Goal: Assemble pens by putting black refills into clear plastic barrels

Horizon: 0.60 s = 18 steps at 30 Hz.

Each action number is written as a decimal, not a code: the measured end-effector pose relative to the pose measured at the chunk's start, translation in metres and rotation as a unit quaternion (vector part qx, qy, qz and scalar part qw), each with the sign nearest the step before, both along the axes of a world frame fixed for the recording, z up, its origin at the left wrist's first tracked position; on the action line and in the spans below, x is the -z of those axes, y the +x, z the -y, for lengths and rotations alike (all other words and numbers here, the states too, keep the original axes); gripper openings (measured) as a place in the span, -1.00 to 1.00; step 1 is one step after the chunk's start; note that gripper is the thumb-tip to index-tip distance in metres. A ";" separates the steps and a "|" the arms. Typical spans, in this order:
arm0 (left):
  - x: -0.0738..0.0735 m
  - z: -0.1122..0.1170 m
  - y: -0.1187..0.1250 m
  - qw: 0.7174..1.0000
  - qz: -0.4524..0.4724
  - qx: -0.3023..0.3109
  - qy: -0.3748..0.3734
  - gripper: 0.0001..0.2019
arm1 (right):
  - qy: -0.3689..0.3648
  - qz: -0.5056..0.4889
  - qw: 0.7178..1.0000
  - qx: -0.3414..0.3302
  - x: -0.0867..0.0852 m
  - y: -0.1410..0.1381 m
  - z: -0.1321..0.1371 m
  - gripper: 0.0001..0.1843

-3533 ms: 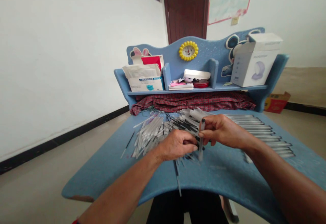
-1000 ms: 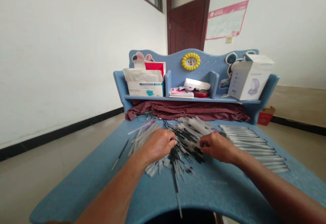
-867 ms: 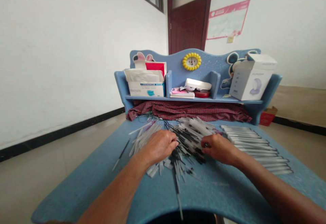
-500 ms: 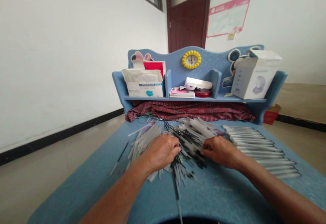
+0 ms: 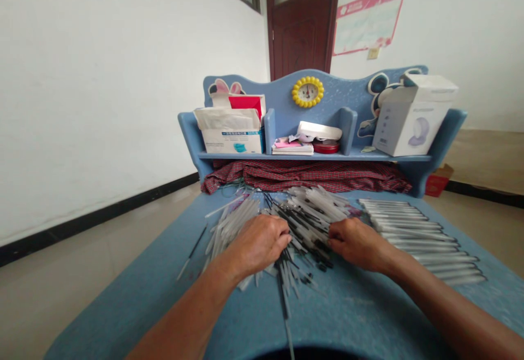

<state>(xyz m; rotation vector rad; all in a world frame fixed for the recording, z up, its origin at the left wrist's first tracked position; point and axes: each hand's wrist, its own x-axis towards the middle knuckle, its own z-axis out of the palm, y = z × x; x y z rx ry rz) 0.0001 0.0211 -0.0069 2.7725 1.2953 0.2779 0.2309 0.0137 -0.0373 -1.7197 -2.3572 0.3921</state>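
From my remote seat, I'd guess the loose rods [image 5: 302, 223] lie heaped mid-tabletop [image 5: 360, 316] so left hand [image 5: 262, 244] and right hand [image 5: 355, 243] can both reach, fingers [image 5: 283, 235] bunched, clamped or not I cannot tell, the rods slim, straight, black or translucent, near neatly rowed tubes [image 5: 413, 235].

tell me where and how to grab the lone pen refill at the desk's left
Likely best pinched mid-length from above, thumb and finger on its long sides, by the nearer left hand. The pen refill is thin and straight and lies flat on the blue desk, apart from the clear tubes, so both sides look free.
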 end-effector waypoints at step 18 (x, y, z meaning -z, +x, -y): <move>0.006 -0.001 0.006 0.986 0.149 -0.071 -0.026 -0.84 | -0.178 -0.334 0.925 0.042 -0.007 0.006 0.014 -0.86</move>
